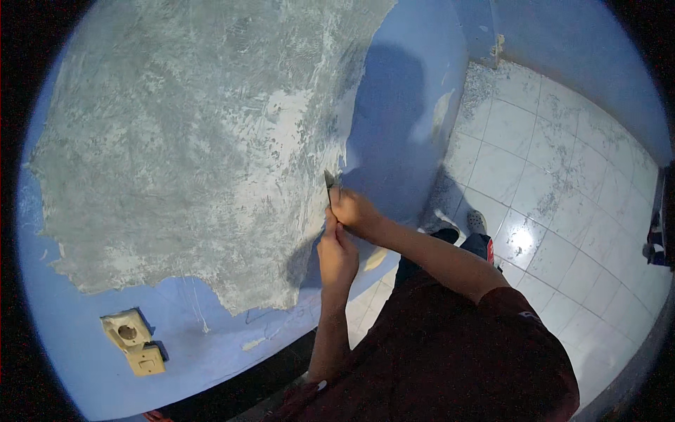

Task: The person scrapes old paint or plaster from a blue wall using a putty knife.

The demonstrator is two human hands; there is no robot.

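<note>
The right hand [355, 213] is closed around a narrow metal scraper [328, 180], its dark blade pointing up from the fist and lying against the wall. The scraper is near the right edge of a large bare plaster patch [169, 155], where pale, ragged streaks run alongside the remaining blue paint [390, 105]. The left hand [338, 259] is just below, its fingers drawn narrow and pointing up, their tips meeting the right fist; whether they also grip the tool I cannot tell, as the contact is small and partly hidden.

The patch is mottled grey and white, with jagged borders. Below it, on the lower left of the wall, a yellowed round-holed socket [126, 331] sits tilted just above a cream wall switch [146, 361]. A shadow of a head and shoulders falls on the paint right of the blade. Farther right, white floor tiles [510, 126] carry scattered grey flakes, and a perforated grey clog [477, 222] shows beyond the right forearm.
</note>
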